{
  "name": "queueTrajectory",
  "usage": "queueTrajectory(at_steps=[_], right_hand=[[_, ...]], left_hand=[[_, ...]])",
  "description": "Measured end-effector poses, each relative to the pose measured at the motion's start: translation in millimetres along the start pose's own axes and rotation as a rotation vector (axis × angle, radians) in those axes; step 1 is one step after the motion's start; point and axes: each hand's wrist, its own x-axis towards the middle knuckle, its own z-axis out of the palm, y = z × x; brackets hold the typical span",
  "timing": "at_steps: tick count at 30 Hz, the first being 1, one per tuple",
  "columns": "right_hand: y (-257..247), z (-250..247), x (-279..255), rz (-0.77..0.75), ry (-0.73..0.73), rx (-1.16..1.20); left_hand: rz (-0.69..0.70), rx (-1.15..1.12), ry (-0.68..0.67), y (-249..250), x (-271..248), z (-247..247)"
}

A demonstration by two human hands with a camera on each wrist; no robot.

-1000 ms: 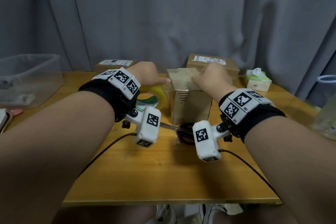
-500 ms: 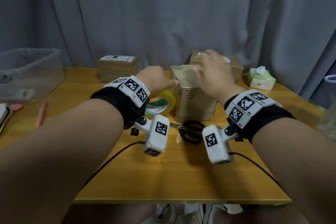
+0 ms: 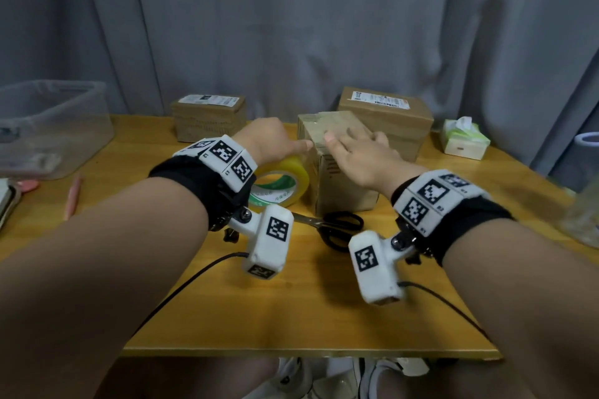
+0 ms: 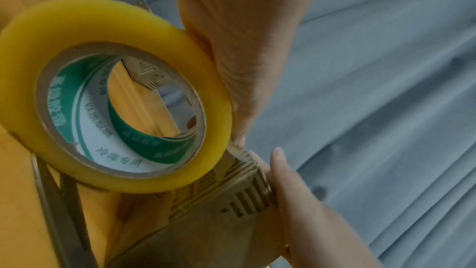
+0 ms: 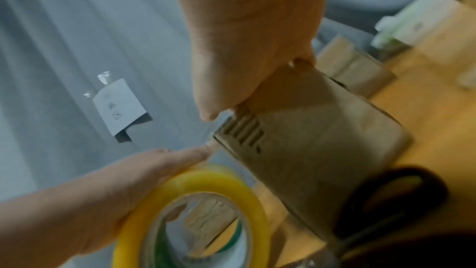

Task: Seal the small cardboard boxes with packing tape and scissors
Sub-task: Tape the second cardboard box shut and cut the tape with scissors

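Your left hand (image 3: 270, 139) holds the yellow roll of packing tape with a green-and-white printed core (image 3: 281, 183), fingers wrapped over its outer rim, thumb tip touching the upper left edge of the small brown corrugated cardboard box (image 3: 337, 168). Your right hand (image 3: 359, 155) lies flat on the box top, fingers straight and spread, pressing the glossy clear tape strip (image 3: 324, 126) laid along it. The box stands upright at the centre of the orange wooden table (image 3: 291, 311), its flaps closed; its contents are hidden.

The black-handled metal scissors (image 3: 334, 227) lie flat on the table just in front of the box, blades pointing left under the roll.

A clear rectangular plastic bin (image 3: 55, 126) sits at the far left; what it contains is too blurred to identify. Two more brown cardboard boxes with white shipping labels stand at the back: one left (image 3: 209, 118), one right (image 3: 389, 116) directly behind the centre box. A pale wooden tissue holder with a green tissue pack (image 3: 465, 139) stands far right. A pink pen (image 3: 73, 196) lies at the left. A grey pleated curtain (image 3: 291, 26) closes off the rear.
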Motion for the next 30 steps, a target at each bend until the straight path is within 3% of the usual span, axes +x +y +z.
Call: queueTrajectory(at_steps=[5,14,19,21,24,30], right_hand=[[-7.5,10.3,18.1,-0.049,0.049,0.134],[-29.3,4.0,61.2,-0.064,0.066,-0.013],[-31.7,16.8,64.1,-0.103,0.138,-0.005],[-32.7,20.9,64.4,-0.085,0.161,-0.057],[-36.6,22.0,63.6,-0.074,0.170,-0.055],[-38.6,20.9,59.1,-0.056,0.163,-0.060]], left_hand=[[-0.037,-0.015,-0.011,-16.6,-3.3,-5.3],[-0.123,-0.144,0.006,-26.2,22.1,-2.0],[0.054,-0.371,0.151,-36.8,8.2,-1.0],[0.153,-0.451,0.129,-47.9,-5.2,0.2],[0.148,-0.404,0.052,-64.3,-24.4,3.2],[0.197,-0.244,0.108,-63.8,-40.6,-2.2]])
